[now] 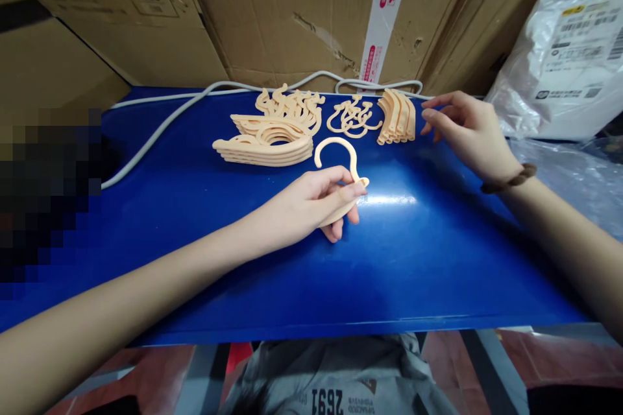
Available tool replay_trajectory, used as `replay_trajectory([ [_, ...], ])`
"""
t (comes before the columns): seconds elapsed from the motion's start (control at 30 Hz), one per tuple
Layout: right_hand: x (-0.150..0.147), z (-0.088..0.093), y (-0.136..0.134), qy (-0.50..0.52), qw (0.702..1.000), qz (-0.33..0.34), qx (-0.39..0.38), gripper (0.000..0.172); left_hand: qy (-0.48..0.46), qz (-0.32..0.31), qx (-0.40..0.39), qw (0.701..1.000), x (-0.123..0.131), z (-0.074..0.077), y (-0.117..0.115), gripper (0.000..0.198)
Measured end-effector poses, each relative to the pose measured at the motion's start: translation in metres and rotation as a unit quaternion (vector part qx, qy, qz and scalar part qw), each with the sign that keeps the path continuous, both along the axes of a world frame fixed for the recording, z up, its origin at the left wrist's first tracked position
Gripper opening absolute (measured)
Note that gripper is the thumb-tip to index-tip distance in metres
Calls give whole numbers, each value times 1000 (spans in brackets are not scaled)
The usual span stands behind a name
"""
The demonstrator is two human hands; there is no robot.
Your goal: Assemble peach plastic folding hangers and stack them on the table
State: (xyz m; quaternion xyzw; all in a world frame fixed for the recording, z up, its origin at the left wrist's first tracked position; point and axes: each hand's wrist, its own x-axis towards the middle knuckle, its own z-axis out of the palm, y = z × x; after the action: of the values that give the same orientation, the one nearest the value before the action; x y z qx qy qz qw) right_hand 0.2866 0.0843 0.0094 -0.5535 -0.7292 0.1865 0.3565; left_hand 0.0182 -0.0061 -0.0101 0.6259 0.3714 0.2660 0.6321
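My left hand (pixel 311 204) is closed round a peach plastic hanger piece with a hook (pixel 337 146) curling up above the fingers, held low over the blue table top (pixel 418 259). My right hand (pixel 464 126) hovers with fingers apart, holding nothing, just right of a small stack of curved peach arm pieces (pixel 398 117). A pile of loose peach hooks (pixel 353 118) lies left of that stack. Further left sits a stack of assembled peach hangers (pixel 270 139).
A grey cable (pixel 160 126) runs along the back of the table. Cardboard boxes (pixel 292 13) form a wall behind. A plastic-wrapped parcel (pixel 569 45) sits at the right. The table's front edge is close to my body.
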Motion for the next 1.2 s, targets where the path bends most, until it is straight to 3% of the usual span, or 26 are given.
replay_trajectory([
  [0.13, 13, -10, 21, -27, 999, -30, -29, 36, -7, 16, -19, 1000, 1, -5, 3, 24],
  [0.37, 12, -24, 29, -35, 997, -49, -37, 39, -30, 29, -64, 997, 3, -2, 3, 17],
  [1.2, 14, -30, 43, 13, 995, -76, -67, 32, -60, 34, -108, 992, 2, -6, 6, 23],
])
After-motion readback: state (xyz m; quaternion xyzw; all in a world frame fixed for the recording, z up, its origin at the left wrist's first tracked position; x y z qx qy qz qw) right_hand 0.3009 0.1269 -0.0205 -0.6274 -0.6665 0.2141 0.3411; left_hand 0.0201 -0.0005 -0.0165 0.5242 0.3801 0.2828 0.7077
